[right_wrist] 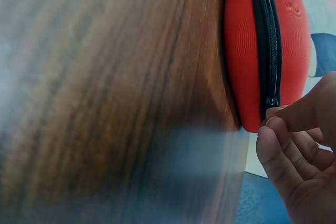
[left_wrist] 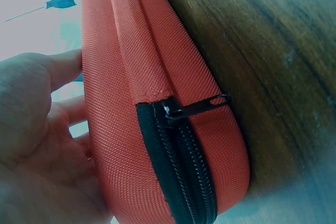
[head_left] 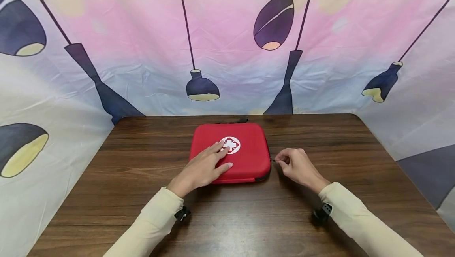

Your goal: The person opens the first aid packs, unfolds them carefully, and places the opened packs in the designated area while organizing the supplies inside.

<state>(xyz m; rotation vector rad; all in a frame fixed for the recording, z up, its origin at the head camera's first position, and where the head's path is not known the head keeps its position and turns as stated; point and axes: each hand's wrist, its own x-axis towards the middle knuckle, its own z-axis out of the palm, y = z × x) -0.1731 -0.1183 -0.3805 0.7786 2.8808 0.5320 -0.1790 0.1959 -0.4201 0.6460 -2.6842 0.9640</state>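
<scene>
A red first-aid case [head_left: 249, 164] lies flat on the table, a white cross emblem [head_left: 231, 145] on its lid. My left hand [head_left: 204, 168] rests on the lid's left part, fingers straight and spread, fingertips at the emblem. At the case's right side, my right hand [head_left: 298, 166] pinches a zipper pull between thumb and forefinger; its slider [right_wrist: 271, 101] shows just above the fingertips in the right wrist view. Black zipper tape [right_wrist: 266, 40] runs along that side. In the left wrist view, another zipper pull [left_wrist: 202, 107] sticks out loose where the tape meets the red fabric.
The brown wood-grain table [head_left: 142, 146] extends around the case. A black strap [head_left: 238, 121] shows at the case's back edge. Behind the table hangs a cloth [head_left: 156, 51] printed with dark lamps. Each wrist carries a small black camera, such as the right one [head_left: 322, 211].
</scene>
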